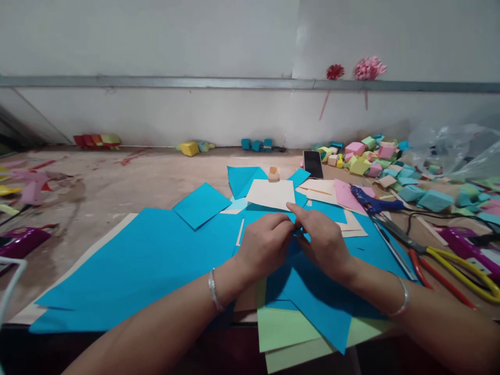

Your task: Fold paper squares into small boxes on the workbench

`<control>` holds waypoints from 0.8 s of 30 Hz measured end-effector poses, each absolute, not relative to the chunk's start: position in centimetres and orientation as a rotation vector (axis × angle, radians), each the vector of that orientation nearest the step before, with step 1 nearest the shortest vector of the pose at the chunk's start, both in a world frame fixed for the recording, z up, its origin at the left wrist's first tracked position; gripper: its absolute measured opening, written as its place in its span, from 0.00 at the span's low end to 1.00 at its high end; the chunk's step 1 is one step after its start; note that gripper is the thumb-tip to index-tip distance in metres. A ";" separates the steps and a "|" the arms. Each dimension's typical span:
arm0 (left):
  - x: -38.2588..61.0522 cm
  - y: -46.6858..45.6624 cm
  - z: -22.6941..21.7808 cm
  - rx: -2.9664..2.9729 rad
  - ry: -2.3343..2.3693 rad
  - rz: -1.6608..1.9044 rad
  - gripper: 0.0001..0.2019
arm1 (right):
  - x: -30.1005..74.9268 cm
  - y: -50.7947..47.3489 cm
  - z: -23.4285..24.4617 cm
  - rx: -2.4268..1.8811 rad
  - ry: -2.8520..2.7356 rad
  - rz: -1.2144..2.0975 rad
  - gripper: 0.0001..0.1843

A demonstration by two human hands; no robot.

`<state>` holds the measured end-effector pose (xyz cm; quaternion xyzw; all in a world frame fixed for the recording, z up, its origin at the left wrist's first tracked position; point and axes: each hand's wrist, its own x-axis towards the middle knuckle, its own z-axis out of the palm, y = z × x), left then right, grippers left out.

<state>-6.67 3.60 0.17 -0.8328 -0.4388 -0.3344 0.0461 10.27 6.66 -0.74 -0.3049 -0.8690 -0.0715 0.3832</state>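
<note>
My left hand [265, 244] and my right hand [328, 239] meet over the blue sheets in the middle of the table. Between their fingertips is a small dark blue paper piece [298, 232], mostly covered by the fingers, so its shape is unclear. The left fingers are curled closed; the right thumb and fingers pinch from the other side, with the index finger raised. Just beyond lies a cream paper square [271, 192]. Under my wrists spreads a large blue paper sheet [156, 265], and light green paper [285, 330] hangs at the front edge.
On the right lie a blue-handled glue gun [375, 203], yellow-handled scissors [461, 265], red-handled pliers [420, 268] and a cutter knife [394, 250]. A phone [313, 164] rests behind, beside a heap of coloured paper boxes [363, 164]. At left is a pink glue gun [34, 182].
</note>
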 end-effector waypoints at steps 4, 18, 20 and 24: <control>-6.7 3.7 -0.1 -2.569 -1.325 -0.918 0.11 | 10.1 6.5 -0.8 -0.769 -2.238 -0.117 0.23; -7.3 4.8 1.8 -2.465 -1.830 -1.684 0.06 | 10.6 9.6 0.6 -0.883 -1.720 1.359 0.12; -7.3 4.7 1.6 -2.485 -1.812 -1.670 0.06 | 10.2 9.4 0.4 -0.848 -1.672 1.444 0.10; -7.3 4.5 1.4 -2.557 -1.737 -1.646 0.04 | 10.1 9.1 0.7 -0.816 -1.647 1.446 0.04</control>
